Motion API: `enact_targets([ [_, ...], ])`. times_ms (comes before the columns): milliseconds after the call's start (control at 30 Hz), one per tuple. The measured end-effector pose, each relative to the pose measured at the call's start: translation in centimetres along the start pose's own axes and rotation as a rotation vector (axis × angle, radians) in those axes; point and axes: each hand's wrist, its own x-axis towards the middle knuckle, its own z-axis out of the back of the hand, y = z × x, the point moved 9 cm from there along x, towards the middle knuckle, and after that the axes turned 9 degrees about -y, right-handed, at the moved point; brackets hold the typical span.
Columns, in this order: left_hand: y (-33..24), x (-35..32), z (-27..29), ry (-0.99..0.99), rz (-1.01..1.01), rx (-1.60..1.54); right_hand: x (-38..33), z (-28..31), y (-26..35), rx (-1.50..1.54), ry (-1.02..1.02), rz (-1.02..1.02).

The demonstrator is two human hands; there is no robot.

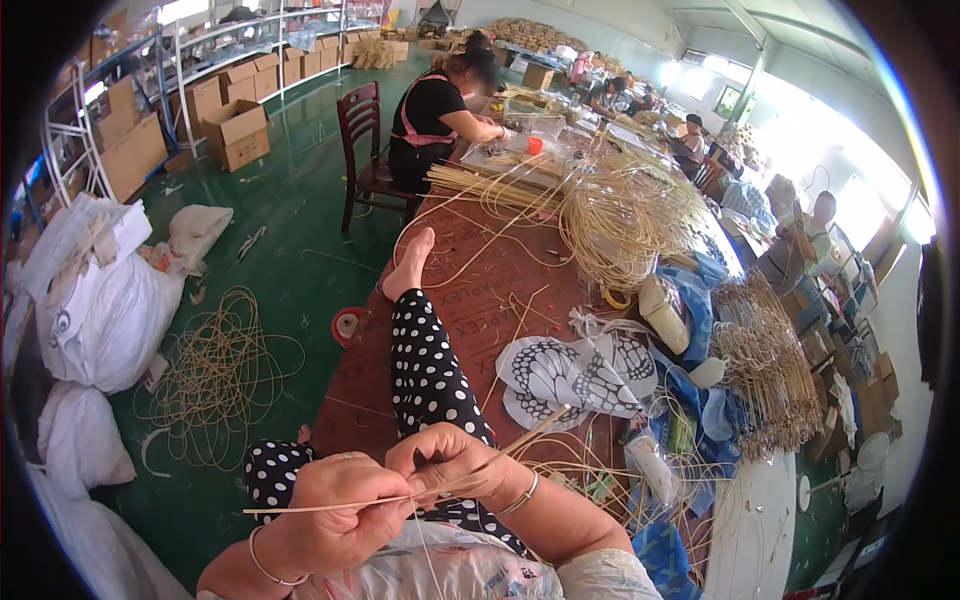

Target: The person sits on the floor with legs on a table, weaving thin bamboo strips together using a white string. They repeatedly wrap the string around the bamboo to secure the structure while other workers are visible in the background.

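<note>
My left hand (345,500) is closed in a pinch on thin bamboo strips (290,509), whose narrow end sticks out to the left. Close against it, my right hand (450,465) grips the same strips, and their other end (538,428) points up and to the right. A white thread (424,545) hangs down from between my fingers. A small dark piece (430,457) shows at my right fingers; its kind is unclear. Both hands meet over my lap, each wrist with a bangle.
My leg (430,360) in dotted trousers lies along the red-brown table (480,250). Butterfly-patterned pieces (580,375), coiled bamboo strips (620,215) and blue plastic (690,310) cover its right side. A loose coil (220,375) and white sacks (100,300) lie left. A co-worker (440,115) sits ahead.
</note>
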Motion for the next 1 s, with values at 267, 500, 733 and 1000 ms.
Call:
enact_targets([
  [267, -1.7, -0.1, 2.3, -0.209, -0.201, 0.287, -6.8, -4.0, 9.2, -1.031, -0.401, 0.897],
  [500, -2.5, -0.5, 1.2, -0.211, -0.305, 0.324, -4.0, -3.5, 4.5, -0.544, -0.288, 0.600],
  [733, -1.9, -0.9, 1.3, -0.130, -0.196, 0.257, -4.9, -5.1, 6.8, -0.604, -0.251, 0.677],
  [1000, 0.7, -0.6, 1.5, -0.005, 0.158, -0.097, -7.3, -4.9, 10.1, -0.574, -0.088, 0.826],
])
